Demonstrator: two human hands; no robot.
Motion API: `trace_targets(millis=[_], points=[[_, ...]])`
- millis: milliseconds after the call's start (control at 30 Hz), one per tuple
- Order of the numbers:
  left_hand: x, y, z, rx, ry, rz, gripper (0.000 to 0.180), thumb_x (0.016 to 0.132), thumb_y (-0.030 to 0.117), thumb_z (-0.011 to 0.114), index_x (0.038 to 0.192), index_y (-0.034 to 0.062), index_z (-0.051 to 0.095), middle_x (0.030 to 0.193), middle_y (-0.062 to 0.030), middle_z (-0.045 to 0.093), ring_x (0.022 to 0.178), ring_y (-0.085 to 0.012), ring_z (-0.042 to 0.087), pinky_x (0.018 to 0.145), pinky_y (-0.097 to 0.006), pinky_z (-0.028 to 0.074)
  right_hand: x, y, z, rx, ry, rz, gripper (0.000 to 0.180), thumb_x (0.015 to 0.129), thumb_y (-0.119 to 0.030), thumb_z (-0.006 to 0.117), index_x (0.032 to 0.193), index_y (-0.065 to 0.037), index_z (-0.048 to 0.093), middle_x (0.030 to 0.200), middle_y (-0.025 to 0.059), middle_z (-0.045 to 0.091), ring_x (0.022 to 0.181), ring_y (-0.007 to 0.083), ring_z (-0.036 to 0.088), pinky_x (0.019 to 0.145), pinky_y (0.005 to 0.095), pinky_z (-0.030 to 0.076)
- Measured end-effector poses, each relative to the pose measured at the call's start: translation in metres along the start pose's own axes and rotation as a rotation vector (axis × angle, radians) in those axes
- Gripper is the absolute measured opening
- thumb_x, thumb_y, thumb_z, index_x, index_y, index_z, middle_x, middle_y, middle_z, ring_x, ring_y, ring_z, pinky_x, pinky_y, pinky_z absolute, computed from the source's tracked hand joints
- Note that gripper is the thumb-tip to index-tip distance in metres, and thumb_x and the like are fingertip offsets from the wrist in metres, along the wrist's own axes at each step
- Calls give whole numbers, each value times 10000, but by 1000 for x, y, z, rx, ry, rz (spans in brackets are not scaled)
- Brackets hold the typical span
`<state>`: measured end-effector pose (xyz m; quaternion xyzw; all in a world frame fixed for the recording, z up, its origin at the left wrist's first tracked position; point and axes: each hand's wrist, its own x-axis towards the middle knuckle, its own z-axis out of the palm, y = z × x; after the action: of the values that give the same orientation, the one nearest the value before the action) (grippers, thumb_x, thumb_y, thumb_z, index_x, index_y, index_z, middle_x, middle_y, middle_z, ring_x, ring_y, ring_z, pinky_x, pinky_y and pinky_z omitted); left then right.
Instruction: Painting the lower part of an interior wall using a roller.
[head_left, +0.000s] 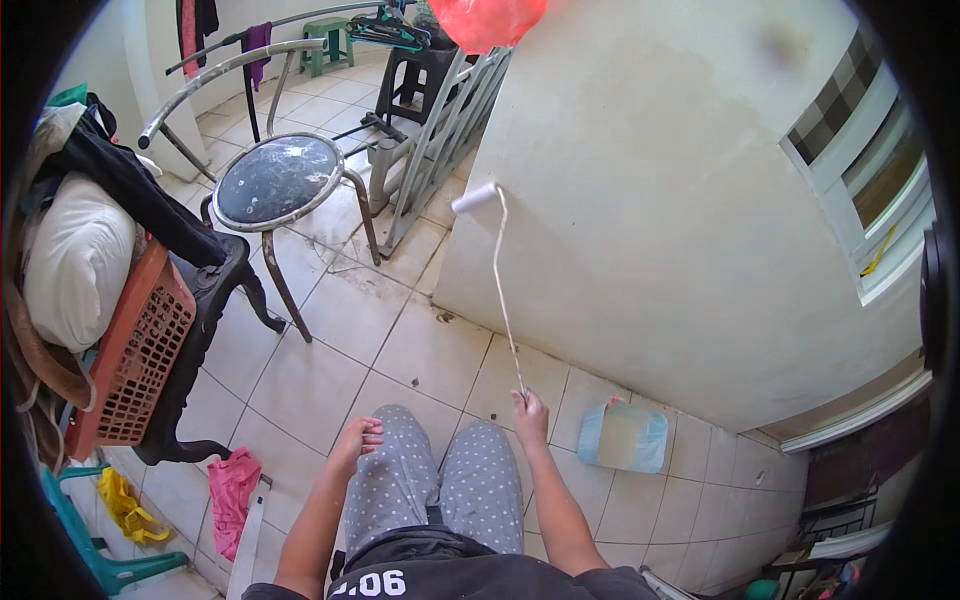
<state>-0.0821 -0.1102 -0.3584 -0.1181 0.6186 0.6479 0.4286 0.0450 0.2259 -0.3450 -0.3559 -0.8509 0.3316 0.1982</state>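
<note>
My right hand is closed around the lower end of a paint roller's long, thin handle. The roller's white sleeve rests against the pale wall, near its left corner. My left hand hangs over my left thigh with its fingers curled in, and nothing shows in them. To the right of my right hand, a paint tray lined with light blue plastic sits on the floor, with pale liquid in it.
A round-seated metal chair stands ahead left, beside a grey metal ladder leaning at the wall corner. At left, an orange basket rests on a black table. A red plastic bag shows at the top, and a window at right.
</note>
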Motion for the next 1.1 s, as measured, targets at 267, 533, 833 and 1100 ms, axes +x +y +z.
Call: trace_targets(millis=[267, 533, 833, 1100], points=[[-8, -2, 3, -56, 16, 3, 263, 826, 211, 420, 999, 91, 578, 860, -33, 611, 741, -134, 587, 665, -263, 444, -18, 28, -12, -89, -49, 89, 440, 860, -434, 545, 769, -4, 570, 696, 220, 584, 675, 411, 565, 601, 473, 432], [-11, -1, -2, 19, 47, -35, 277, 823, 214, 415, 1002, 81, 580, 880, -43, 614, 741, -146, 593, 666, -275, 449, -68, 64, -28, 30, 53, 82, 397, 885, -338, 555, 691, 0, 479, 544, 165, 451, 492, 298, 419, 509, 410, 352], [-7, 13, 15, 16, 10, 20, 278, 817, 219, 415, 998, 80, 574, 865, -29, 610, 736, -128, 589, 647, -262, 433, 12, -7, 11, 326, 93, -107, 447, 893, -400, 540, 691, -5, 489, 511, 101, 369, 500, 164, 358, 490, 369, 340], [-11, 27, 14, 29, 40, 24, 280, 814, 215, 420, 1012, 82, 568, 870, -25, 613, 735, -122, 586, 654, -255, 425, 57, -122, 47, 495, 49, -95, 515, 890, -463, 524, 638, -20, 446, 496, 64, 339, 492, 142, 337, 465, 366, 304]])
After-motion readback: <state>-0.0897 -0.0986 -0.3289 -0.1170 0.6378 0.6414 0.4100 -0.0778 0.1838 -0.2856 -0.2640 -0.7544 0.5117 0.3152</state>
